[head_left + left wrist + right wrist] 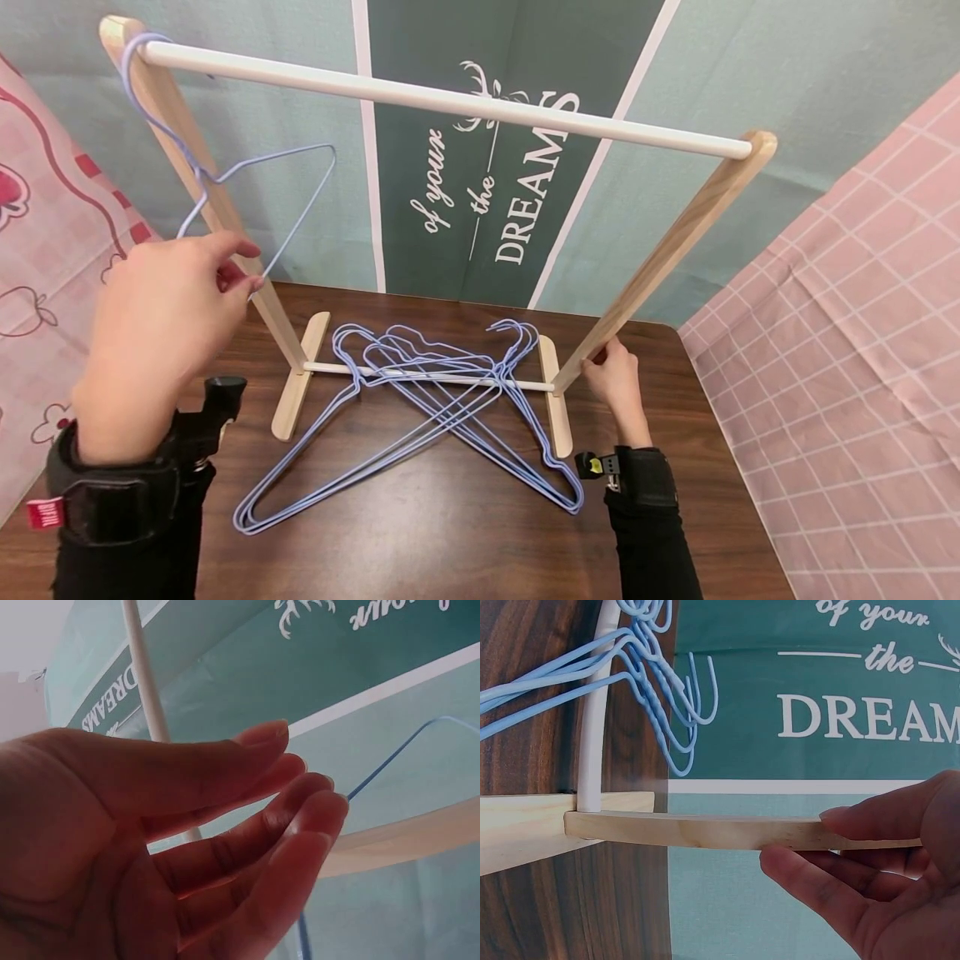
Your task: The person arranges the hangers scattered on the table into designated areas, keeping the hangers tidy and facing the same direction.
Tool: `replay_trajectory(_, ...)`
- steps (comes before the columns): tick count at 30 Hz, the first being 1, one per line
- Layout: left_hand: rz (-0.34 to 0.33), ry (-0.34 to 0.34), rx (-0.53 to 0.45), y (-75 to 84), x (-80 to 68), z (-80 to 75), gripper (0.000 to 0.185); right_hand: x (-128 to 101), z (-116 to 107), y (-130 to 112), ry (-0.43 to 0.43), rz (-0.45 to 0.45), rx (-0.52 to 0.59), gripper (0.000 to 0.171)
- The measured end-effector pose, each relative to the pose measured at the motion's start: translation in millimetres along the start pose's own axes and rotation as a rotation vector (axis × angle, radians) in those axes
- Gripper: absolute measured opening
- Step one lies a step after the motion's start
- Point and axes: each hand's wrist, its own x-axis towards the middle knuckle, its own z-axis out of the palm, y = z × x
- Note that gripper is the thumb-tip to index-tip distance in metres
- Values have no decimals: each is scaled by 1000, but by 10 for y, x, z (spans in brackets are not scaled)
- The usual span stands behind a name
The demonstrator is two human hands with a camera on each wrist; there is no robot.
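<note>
A light-blue wire hanger (201,171) hangs by its hook at the left end of the white top rail (450,102) of a wooden clothes rack. My left hand (161,312) is beside the hanger's lower part, its fingers loosely bent. In the left wrist view, thumb and fingers stand apart, and the hanger wire (382,766) passes behind the fingertips. Low on the rack's right post (667,254), my right hand (617,379) pinches the wood between thumb and fingers. The right wrist view shows this grip on the post (705,831) from close by.
Several more blue hangers (501,371) lie crossed on the brown table (390,542), overlapping the lower white rail (532,385) and reaching toward me. Wooden feet (292,404) carry the rack. Behind it hangs a green lettered cloth (450,42), with pink cloths (847,333) at both sides.
</note>
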Motion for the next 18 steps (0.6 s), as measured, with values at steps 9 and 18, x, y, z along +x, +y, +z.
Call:
replay_trajectory(9,16,-37,-22,42,-51,72,19,-9,3,-7,9,-9,7,27)
replay_trajectory(18,5,-118,-34,63,-96,260,17,-10,7,-4,12,-10,4,27)
